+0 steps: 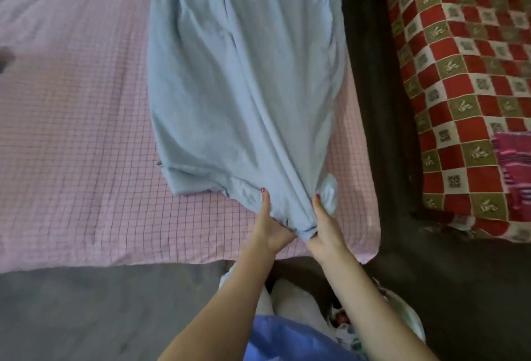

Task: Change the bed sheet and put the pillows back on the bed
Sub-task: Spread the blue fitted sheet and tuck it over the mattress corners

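A light blue sheet point(244, 79) lies bunched in a long strip on the bed, over a pink checked sheet point(74, 142) that covers the mattress. Its near end is gathered at the bed's front right corner. My left hand point(271, 225) grips that gathered end from the left, thumb lying up along the cloth. My right hand point(326, 224) grips the same end from the right, thumb also pointing up. The two hands are close together. No pillows are in view.
A second bed with a red, white and olive checked cover point(465, 79) stands to the right, across a dark floor gap point(382, 119). A pink cloth point(514, 165) lies on it. Grey floor point(94, 311) is in front. White and patterned fabric point(301, 306) lies near my legs.
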